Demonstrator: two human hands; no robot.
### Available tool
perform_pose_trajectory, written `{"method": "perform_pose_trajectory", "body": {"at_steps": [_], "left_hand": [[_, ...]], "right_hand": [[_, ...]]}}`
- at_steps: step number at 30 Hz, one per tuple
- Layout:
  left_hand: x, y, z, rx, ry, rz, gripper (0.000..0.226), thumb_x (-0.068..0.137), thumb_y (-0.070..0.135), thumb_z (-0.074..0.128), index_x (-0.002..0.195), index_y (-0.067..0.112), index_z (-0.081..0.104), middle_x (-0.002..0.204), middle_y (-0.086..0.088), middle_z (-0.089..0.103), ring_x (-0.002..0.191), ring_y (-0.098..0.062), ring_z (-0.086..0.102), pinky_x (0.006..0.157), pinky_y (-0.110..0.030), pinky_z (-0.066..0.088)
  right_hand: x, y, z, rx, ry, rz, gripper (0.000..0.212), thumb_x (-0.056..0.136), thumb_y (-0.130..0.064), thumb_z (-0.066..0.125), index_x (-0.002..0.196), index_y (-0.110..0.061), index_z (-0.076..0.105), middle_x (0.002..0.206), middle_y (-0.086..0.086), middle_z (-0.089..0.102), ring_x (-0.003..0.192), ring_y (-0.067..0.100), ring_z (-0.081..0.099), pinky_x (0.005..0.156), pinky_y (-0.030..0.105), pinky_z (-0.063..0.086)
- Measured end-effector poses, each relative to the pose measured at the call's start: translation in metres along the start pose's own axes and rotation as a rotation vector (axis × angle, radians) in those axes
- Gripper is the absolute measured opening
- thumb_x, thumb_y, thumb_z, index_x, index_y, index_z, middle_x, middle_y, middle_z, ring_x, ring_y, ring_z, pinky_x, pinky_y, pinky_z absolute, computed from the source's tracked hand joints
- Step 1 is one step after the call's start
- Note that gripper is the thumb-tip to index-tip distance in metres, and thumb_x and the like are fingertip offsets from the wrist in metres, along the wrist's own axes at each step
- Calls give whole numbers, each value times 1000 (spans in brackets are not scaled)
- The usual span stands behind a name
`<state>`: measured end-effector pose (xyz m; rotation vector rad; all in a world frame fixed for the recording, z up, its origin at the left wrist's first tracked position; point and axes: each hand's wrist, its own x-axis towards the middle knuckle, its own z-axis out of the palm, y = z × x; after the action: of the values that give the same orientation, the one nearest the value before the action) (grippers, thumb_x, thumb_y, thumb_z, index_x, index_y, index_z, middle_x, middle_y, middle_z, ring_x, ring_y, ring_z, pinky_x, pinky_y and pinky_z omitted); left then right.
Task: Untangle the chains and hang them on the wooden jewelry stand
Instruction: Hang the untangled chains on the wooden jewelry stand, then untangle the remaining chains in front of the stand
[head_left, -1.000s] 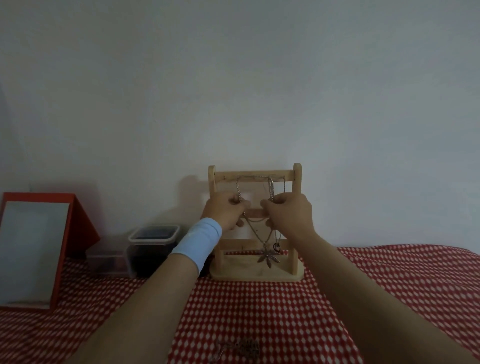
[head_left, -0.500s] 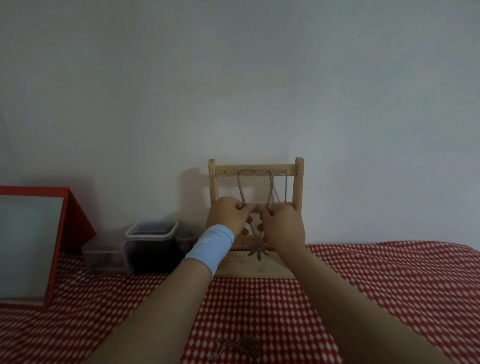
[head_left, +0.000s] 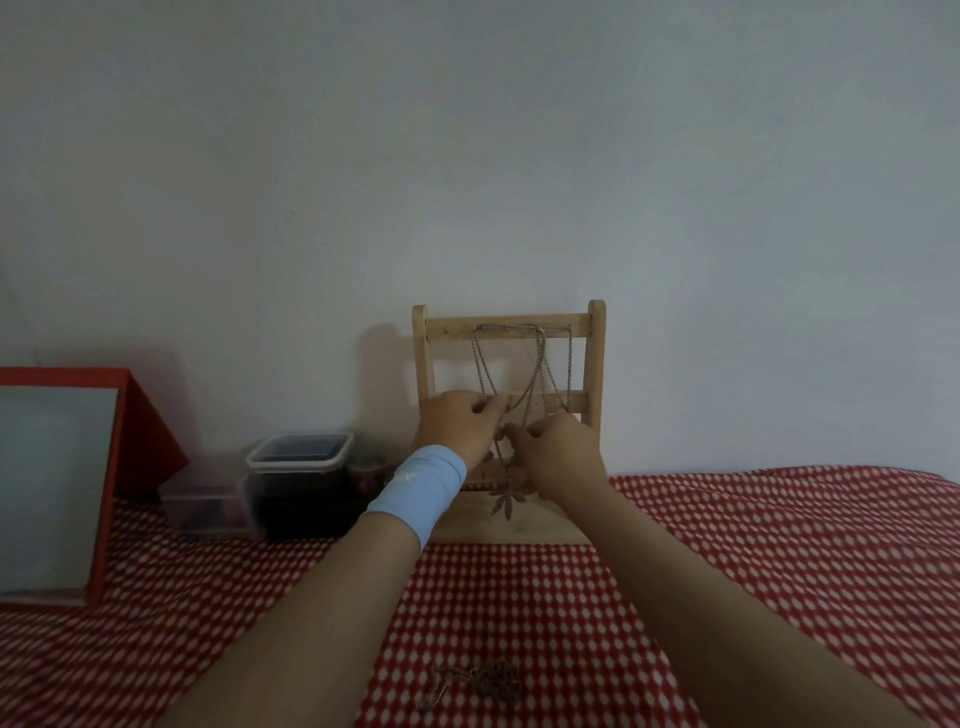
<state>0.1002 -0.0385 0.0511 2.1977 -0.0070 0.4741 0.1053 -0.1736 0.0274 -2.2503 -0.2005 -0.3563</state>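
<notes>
A wooden jewelry stand (head_left: 596, 364) stands against the wall at the back of the table. Silver chains (head_left: 537, 364) hang from its top bar, and a leaf-shaped pendant (head_left: 509, 499) dangles low in front of its base. My left hand (head_left: 454, 426), with a light blue wristband, pinches a chain strand at the middle bar. My right hand (head_left: 558, 452) sits just below and to the right, fingers curled, pinching chain near the pendant's cord. A small tangle of chain (head_left: 475, 680) lies on the cloth close to me.
A red and white checked cloth (head_left: 779, 561) covers the table. At the far left leans a red-framed mirror (head_left: 57, 488). Two plastic boxes (head_left: 296, 467) stand left of the stand, near my left wrist.
Both hands have dropped from the stand's upper half to its middle bar and below. My right hand now sits lower than my left. The chains hang stretched from the top bar.
</notes>
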Motion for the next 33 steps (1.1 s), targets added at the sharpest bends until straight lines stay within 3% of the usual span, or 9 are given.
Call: {"method": "perform_pose_trajectory", "body": {"at_steps": [3, 7, 12, 16, 21, 24, 27, 30, 33], "left_hand": [[-8, -1, -4, 12, -58, 11, 49, 96, 51, 47, 82, 11, 71, 78, -3, 74, 64, -22, 71, 74, -42, 60], [-24, -12, -15, 108, -82, -22, 43, 95, 45, 47, 86, 10, 69, 92, -15, 73, 80, -28, 69, 82, -43, 57], [-73, -31, -24, 261, -420, -11, 28, 95, 34, 53, 98, 13, 72, 94, -2, 71, 88, -22, 66, 78, -30, 51], [-108, -52, -27, 435, -732, -3, 23, 88, 39, 64, 102, 24, 73, 103, 5, 70, 95, -13, 64, 88, -29, 51], [-130, -61, -29, 371, -783, 8, 29, 79, 40, 75, 104, 26, 73, 98, 16, 70, 92, -3, 64, 87, -22, 51], [-131, -63, -28, 401, -772, 56, 27, 80, 34, 76, 105, 25, 74, 96, 18, 68, 84, 4, 60, 76, -11, 45], [-129, -65, -27, 407, -730, 78, 18, 85, 27, 72, 101, 20, 77, 101, 9, 73, 89, -4, 64, 83, -17, 49], [-121, -64, -27, 394, -617, 59, 16, 90, 25, 63, 94, 16, 75, 97, 4, 72, 92, -12, 65, 87, -26, 51], [-107, -66, -27, -69, -534, -131, 14, 94, 13, 56, 88, 8, 68, 84, -3, 70, 87, -18, 68, 85, -31, 55]], "right_hand": [[-3, -7, -10, -58, -53, 4, 52, 99, -43, 59, 72, 0, 70, 68, 11, 74, 59, 24, 71, 65, 43, 63], [-14, -12, -30, -264, -177, 30, 38, 97, -38, 60, 79, -7, 71, 64, 3, 70, 51, 17, 69, 56, 30, 60], [-50, -16, -28, -305, -752, -70, 22, 96, -38, 67, 102, -18, 74, 88, -1, 76, 70, 16, 75, 54, 23, 56], [-77, -9, -8, -458, -1095, -103, 29, 85, -46, 78, 104, -25, 75, 94, -9, 72, 79, 11, 70, 62, 25, 56], [-92, 2, 8, -549, -1023, -213, 32, 76, -48, 84, 103, -32, 79, 111, -11, 72, 105, 13, 64, 96, 33, 55], [-86, 6, 7, -462, -1019, -182, 11, 84, -37, 80, 92, -31, 77, 96, -10, 74, 86, 9, 69, 73, 23, 58], [-78, 12, 4, -354, -938, -175, 7, 90, -24, 75, 84, -28, 72, 81, -8, 72, 67, 6, 67, 55, 16, 52], [-71, 19, 3, -227, -849, -132, 4, 92, -18, 73, 95, -21, 73, 86, -1, 75, 68, 10, 71, 59, 22, 58], [-60, 26, 1, -166, -791, -99, 27, 91, -22, 74, 117, -17, 72, 98, 5, 75, 73, 14, 73, 69, 32, 64]]}}
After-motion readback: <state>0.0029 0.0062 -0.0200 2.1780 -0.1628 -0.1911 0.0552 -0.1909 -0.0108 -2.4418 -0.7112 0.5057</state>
